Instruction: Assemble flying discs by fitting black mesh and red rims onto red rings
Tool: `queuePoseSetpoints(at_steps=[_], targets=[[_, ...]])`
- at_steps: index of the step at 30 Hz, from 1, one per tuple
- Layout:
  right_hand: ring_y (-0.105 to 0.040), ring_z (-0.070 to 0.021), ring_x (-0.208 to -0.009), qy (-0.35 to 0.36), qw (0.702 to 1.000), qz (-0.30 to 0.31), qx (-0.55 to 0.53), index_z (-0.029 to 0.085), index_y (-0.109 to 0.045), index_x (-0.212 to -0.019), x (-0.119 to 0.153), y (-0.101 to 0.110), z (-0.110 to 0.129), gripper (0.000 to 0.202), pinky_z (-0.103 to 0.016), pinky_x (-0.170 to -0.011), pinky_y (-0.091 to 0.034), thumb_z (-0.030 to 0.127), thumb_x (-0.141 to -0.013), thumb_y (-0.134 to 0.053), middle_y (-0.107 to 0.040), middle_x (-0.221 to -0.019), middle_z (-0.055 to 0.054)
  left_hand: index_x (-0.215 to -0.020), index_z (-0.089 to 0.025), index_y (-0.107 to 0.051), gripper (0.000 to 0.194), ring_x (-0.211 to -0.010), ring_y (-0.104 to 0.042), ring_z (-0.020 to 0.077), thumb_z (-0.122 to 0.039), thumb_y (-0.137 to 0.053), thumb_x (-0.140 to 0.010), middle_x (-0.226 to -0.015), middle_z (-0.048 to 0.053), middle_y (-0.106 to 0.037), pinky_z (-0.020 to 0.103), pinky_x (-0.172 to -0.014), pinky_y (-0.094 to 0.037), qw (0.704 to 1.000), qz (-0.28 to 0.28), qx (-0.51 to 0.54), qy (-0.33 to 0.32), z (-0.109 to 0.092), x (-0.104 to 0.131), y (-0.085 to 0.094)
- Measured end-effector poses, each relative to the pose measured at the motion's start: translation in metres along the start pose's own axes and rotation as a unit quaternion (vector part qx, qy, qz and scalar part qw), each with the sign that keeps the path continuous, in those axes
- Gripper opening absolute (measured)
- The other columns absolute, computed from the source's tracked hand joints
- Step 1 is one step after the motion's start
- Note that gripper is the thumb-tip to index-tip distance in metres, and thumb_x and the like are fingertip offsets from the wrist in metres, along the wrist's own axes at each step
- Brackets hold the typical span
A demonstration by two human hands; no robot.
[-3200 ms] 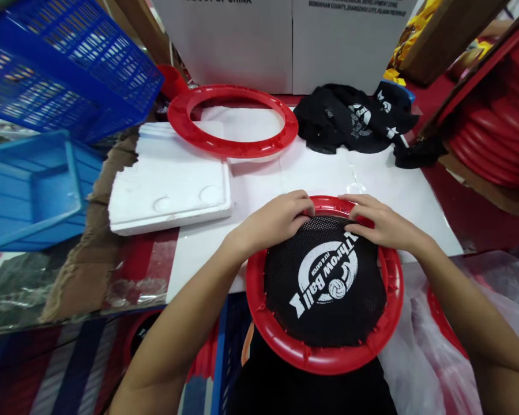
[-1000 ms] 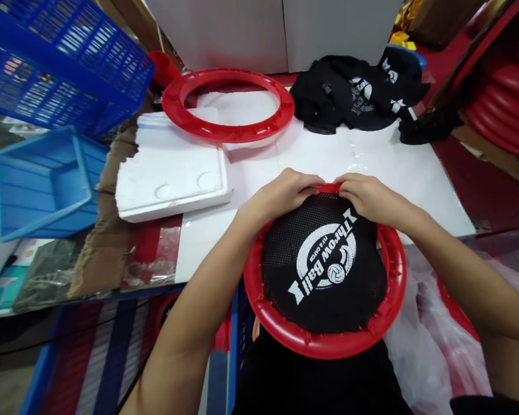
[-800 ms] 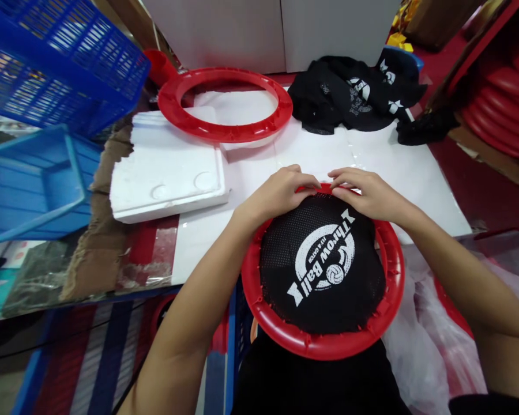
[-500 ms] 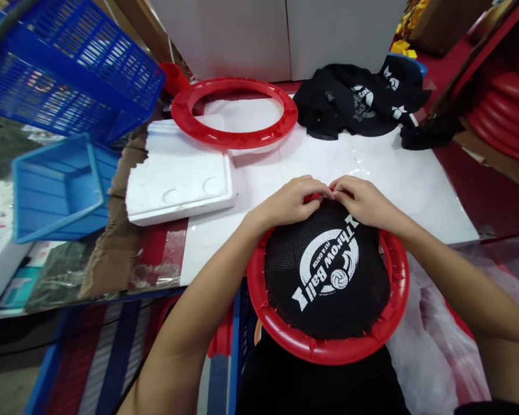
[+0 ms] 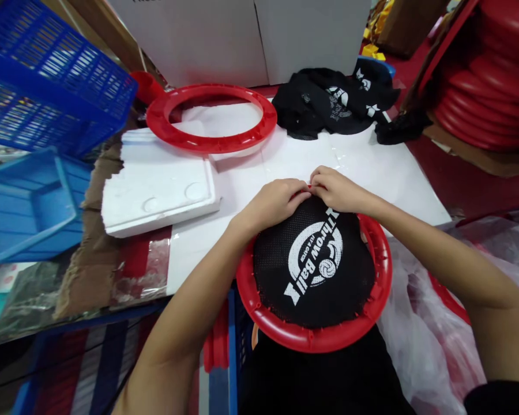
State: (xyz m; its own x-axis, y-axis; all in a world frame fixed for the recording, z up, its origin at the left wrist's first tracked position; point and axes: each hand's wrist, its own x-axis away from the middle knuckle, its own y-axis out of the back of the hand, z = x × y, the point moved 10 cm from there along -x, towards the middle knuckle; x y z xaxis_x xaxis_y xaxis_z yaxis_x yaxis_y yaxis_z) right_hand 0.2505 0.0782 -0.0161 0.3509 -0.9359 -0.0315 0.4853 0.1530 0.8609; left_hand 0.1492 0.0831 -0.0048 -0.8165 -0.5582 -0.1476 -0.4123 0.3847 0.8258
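Observation:
A red ring (image 5: 313, 340) rests at the front edge of the white table, over my lap. Black mesh fabric (image 5: 272, 276) with white "Throw Ball" lettering spans it, and a gap shows between fabric and ring at the right. My left hand (image 5: 279, 202) pinches the fabric's far edge at the top of the ring. Right beside it, fingertips almost touching, my right hand (image 5: 335, 189) is closed on the same edge. What lies under the fingertips is hidden.
Another red ring (image 5: 211, 144) lies partly on a white foam block (image 5: 155, 184). Behind are black fabric pieces (image 5: 315, 104) and a white carton (image 5: 199, 40). Blue baskets (image 5: 60, 75) stand left, stacked red rings (image 5: 484, 86) right, clear plastic bags (image 5: 419, 334) lower right.
The view has shifted, so the table and its objects appear further left. Both hands stay at the ring's far edge, with small changes in finger position.

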Motion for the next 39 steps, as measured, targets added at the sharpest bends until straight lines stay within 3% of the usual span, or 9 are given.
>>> queuePoseSetpoints(at_steps=[6,13,17,21,24,28,31,34,39], targets=[[-0.064,-0.0236,-0.102,-0.007,0.997,-0.064,-0.05,0.021,-0.062,-0.092,0.008,0.0,-0.004,0.016,-0.039,-0.094,-0.051,0.024,-0.104,-0.053,-0.065,-0.108,-0.009,-0.09,-0.018,-0.08,0.022,-0.075,-0.064,0.0179,-0.03,-0.062,-0.095,-0.085,0.003,-0.079,0.032,-0.074,-0.046,0.987,-0.024,0.126,0.1,0.024,-0.009,-0.005],[-0.064,-0.027,-0.102,-0.029,0.99,0.029,0.136,0.018,-0.068,-0.101,0.001,-0.001,0.011,0.018,-0.039,-0.077,-0.046,0.02,-0.105,-0.051,-0.067,-0.123,-0.014,-0.076,-0.017,-0.075,0.016,-0.07,-0.061,0.0175,-0.025,-0.063,-0.082,-0.074,0.002,-0.074,0.032,-0.07,-0.044,0.984,-0.049,0.121,0.118,0.026,-0.01,-0.002],[-0.063,-0.0325,-0.112,-0.003,0.971,0.017,0.238,0.014,-0.071,-0.112,0.009,0.01,0.032,0.024,-0.043,-0.084,-0.047,0.013,-0.104,-0.048,-0.068,-0.131,-0.018,-0.096,-0.018,-0.077,0.021,-0.084,-0.068,0.0199,-0.033,-0.063,-0.093,-0.095,0.004,-0.08,0.034,-0.082,-0.049,0.991,0.016,0.108,0.07,0.013,-0.006,0.0],[-0.057,-0.0391,-0.129,0.021,0.954,-0.062,0.291,0.012,-0.072,-0.114,0.059,0.025,0.058,0.027,-0.053,-0.101,-0.049,0.021,-0.108,-0.047,-0.064,-0.143,-0.022,-0.106,-0.02,-0.07,0.022,-0.089,-0.068,0.0242,-0.04,-0.066,-0.097,-0.101,0.008,-0.077,0.036,-0.081,-0.049,0.998,0.035,-0.018,0.048,0.014,0.014,0.012],[-0.055,-0.0452,-0.134,-0.042,0.963,-0.056,0.262,0.015,-0.072,-0.121,0.099,0.022,0.038,0.03,-0.063,-0.104,-0.052,0.035,-0.107,-0.056,-0.06,-0.15,-0.025,-0.105,-0.021,-0.064,0.026,-0.063,-0.059,0.0214,-0.044,-0.07,-0.095,-0.079,0.006,-0.07,0.033,-0.061,-0.04,0.986,-0.002,-0.087,0.139,0.036,0.034,0.029],[-0.045,-0.051,-0.148,-0.094,0.976,-0.069,0.184,0.021,-0.062,-0.147,0.116,0.023,-0.009,0.052,-0.075,-0.111,-0.046,0.047,-0.102,-0.066,-0.042,-0.169,-0.023,-0.07,-0.024,-0.055,0.039,-0.045,-0.045,0.0152,-0.048,-0.069,-0.096,-0.056,-0.001,-0.056,0.032,-0.052,-0.033,0.987,0.114,-0.022,0.109,0.021,0.041,0.014],[-0.043,-0.0464,-0.151,-0.051,0.99,-0.038,0.128,0.027,-0.067,-0.139,0.099,0.018,-0.021,0.048,-0.074,-0.119,-0.041,0.048,-0.096,-0.075,-0.047,-0.167,-0.017,-0.075,-0.023,-0.062,0.036,-0.058,-0.054,0.0163,-0.048,-0.069,-0.099,-0.067,0.0,-0.062,0.031,-0.06,-0.039,0.995,0.099,-0.012,0.017,-0.013,0.027,0.018],[-0.046,-0.0381,-0.151,0.033,0.998,-0.018,0.057,0.029,-0.073,-0.119,0.08,0.013,-0.008,0.029,-0.068,-0.123,-0.039,0.043,-0.095,-0.079,-0.057,-0.16,-0.01,-0.108,-0.024,-0.075,0.022,-0.103,-0.064,0.027,-0.043,-0.074,-0.097,-0.114,0.01,-0.071,0.038,-0.09,-0.05,0.994,0.019,-0.085,-0.059,-0.033,0.013,0.021],[-0.044,-0.0346,-0.156,0.058,0.998,-0.02,0.014,0.024,-0.072,-0.106,0.077,0.02,-0.003,0.021,-0.063,-0.126,-0.04,0.044,-0.099,-0.073,-0.049,-0.168,-0.015,-0.108,-0.019,-0.076,0.026,-0.125,-0.056,0.032,-0.042,-0.075,-0.097,-0.125,0.014,-0.067,0.045,-0.107,-0.049,0.995,0.05,-0.037,-0.079,-0.016,0.013,0.001]])
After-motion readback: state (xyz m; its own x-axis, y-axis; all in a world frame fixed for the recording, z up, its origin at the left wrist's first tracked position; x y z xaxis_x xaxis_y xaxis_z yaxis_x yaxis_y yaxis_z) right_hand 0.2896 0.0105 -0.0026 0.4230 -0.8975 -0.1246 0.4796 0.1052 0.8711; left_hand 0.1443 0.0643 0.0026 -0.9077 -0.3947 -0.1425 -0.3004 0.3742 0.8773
